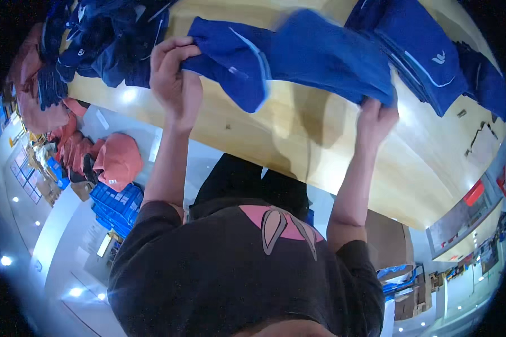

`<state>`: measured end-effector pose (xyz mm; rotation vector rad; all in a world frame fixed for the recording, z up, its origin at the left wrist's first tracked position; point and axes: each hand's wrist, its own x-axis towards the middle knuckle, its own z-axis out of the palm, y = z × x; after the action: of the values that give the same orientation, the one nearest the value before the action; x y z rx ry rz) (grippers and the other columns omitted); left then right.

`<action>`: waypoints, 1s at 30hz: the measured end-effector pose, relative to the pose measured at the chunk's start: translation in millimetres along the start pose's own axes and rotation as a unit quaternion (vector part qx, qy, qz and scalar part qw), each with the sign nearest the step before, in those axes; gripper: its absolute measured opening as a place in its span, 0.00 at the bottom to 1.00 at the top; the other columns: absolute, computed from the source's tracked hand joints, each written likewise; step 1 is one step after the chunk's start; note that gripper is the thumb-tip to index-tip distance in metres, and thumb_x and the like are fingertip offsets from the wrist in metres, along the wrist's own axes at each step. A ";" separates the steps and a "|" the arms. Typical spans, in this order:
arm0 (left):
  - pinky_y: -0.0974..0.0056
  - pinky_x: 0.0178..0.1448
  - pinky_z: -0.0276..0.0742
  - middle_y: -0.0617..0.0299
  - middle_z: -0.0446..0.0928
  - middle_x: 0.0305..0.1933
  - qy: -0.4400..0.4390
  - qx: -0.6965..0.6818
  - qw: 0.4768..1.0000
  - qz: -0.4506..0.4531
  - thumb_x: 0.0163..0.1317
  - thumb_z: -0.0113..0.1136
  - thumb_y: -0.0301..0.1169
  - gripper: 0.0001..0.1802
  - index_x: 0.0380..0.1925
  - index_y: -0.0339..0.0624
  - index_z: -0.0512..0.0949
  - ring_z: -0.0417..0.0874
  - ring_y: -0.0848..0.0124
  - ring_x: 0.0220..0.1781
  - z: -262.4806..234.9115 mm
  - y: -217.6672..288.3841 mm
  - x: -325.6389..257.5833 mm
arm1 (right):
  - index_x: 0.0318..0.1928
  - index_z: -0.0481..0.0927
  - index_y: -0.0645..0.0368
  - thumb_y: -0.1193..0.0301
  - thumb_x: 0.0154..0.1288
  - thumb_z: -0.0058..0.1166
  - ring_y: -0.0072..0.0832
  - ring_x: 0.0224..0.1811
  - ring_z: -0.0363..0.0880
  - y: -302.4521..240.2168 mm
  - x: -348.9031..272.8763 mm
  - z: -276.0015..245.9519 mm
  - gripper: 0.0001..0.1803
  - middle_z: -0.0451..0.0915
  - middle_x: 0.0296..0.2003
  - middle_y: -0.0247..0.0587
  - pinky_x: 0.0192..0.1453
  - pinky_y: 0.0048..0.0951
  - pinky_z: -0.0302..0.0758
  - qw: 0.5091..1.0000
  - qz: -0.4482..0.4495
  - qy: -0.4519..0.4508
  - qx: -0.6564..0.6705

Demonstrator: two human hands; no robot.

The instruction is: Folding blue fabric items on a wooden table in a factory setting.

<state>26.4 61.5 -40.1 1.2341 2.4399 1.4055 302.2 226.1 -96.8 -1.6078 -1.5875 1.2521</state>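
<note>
A blue garment (326, 56) with pale piping is stretched above the pale wooden table (275, 121); its exact kind I cannot make out, and its middle is smeared by motion. My left hand (177, 84) pinches its left end between thumb and fingers. At the other end, my right hand (378, 121) grips the lower right corner. Beyond my right hand lies a stack of folded blue garments (416, 50) with white trim and a small white mark. A heap of dark navy garments (112, 50) lies past my left hand.
More dark folded clothing (480, 76) sits at the far right of the table. To the left, salmon-coloured cloth bundles (118, 160) rest by a blue plastic crate (117, 205). A brown cardboard box (385, 241) stands below the table's near edge at right.
</note>
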 end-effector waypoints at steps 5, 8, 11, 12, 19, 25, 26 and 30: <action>0.67 0.55 0.75 0.58 0.80 0.51 -0.173 -0.049 0.978 -0.108 0.53 0.50 0.12 0.20 0.42 0.38 0.85 0.78 0.64 0.51 22.1 4.4 -18.7 | 0.40 0.85 0.70 0.64 0.68 0.64 0.24 0.24 0.75 2.8 -20.3 -22.8 0.17 0.85 0.26 0.42 0.32 0.29 0.74 0.990 -0.049 -0.036 -0.126; 0.66 0.55 0.76 0.55 0.80 0.52 -0.208 -0.056 0.952 -0.219 0.53 0.51 0.13 0.25 0.51 0.38 0.82 0.79 0.63 0.50 45.4 -68.4 -59.6 | 0.38 0.85 0.69 0.62 0.67 0.65 0.30 0.23 0.78 72.4 -17.9 -20.5 0.18 0.86 0.25 0.43 0.32 0.32 0.75 0.973 0.008 -0.091 -0.213; 0.66 0.54 0.76 0.53 0.79 0.52 -0.152 -0.136 0.935 -0.291 0.55 0.51 0.13 0.26 0.55 0.38 0.79 0.79 0.64 0.48 37.3 -77.9 -63.1 | 0.48 0.83 0.67 0.64 0.65 0.67 0.37 0.28 0.80 71.6 -33.9 -44.1 0.19 0.85 0.31 0.47 0.36 0.33 0.77 0.951 0.158 -0.133 -0.231; 0.66 0.54 0.77 0.53 0.79 0.51 -0.122 -0.172 0.922 -0.326 0.56 0.51 0.13 0.27 0.57 0.37 0.78 0.79 0.64 0.47 34.7 -80.2 -65.8 | 0.52 0.80 0.65 0.65 0.64 0.67 0.39 0.34 0.80 74.8 -33.0 -42.5 0.21 0.83 0.36 0.49 0.42 0.34 0.77 0.978 0.088 -0.070 -0.176; 0.66 0.51 0.78 0.51 0.79 0.51 -0.181 -0.051 0.969 -0.161 0.64 0.52 0.17 0.25 0.62 0.36 0.72 0.79 0.65 0.44 51.3 -48.0 -50.2 | 0.51 0.79 0.57 0.70 0.59 0.66 0.39 0.53 0.73 39.0 -9.7 -3.2 0.19 0.74 0.51 0.48 0.56 0.37 0.73 0.927 -0.196 -0.003 -0.321; 0.68 0.46 0.78 0.57 0.82 0.51 0.063 -0.279 0.876 -0.388 0.76 0.53 0.27 0.12 0.55 0.38 0.78 0.82 0.73 0.42 36.4 -77.0 -46.8 | 0.35 0.81 0.60 0.74 0.65 0.60 0.25 0.24 0.71 42.8 0.0 -89.7 0.04 0.74 0.21 0.34 0.30 0.22 0.68 0.982 0.134 0.097 0.091; 0.68 0.45 0.79 0.57 0.82 0.50 0.078 -0.293 0.845 -0.440 0.76 0.53 0.29 0.12 0.54 0.38 0.78 0.82 0.73 0.41 25.9 -77.7 -39.8 | 0.33 0.79 0.62 0.76 0.66 0.57 0.22 0.20 0.68 48.4 -4.6 -109.8 0.04 0.75 0.21 0.35 0.26 0.20 0.64 0.956 0.183 0.153 0.169; 0.69 0.44 0.79 0.58 0.84 0.45 0.082 -0.351 0.764 -0.535 0.78 0.52 0.33 0.12 0.52 0.40 0.79 0.83 0.72 0.37 22.5 -76.8 -37.3 | 0.34 0.78 0.62 0.76 0.67 0.57 0.23 0.17 0.67 69.5 -21.7 -166.7 0.04 0.74 0.20 0.34 0.23 0.21 0.62 0.881 0.278 0.157 0.349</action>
<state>14.5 32.3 -122.6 -0.4349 1.7213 1.6675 483.5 231.6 -84.0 -1.6788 -0.3736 1.5054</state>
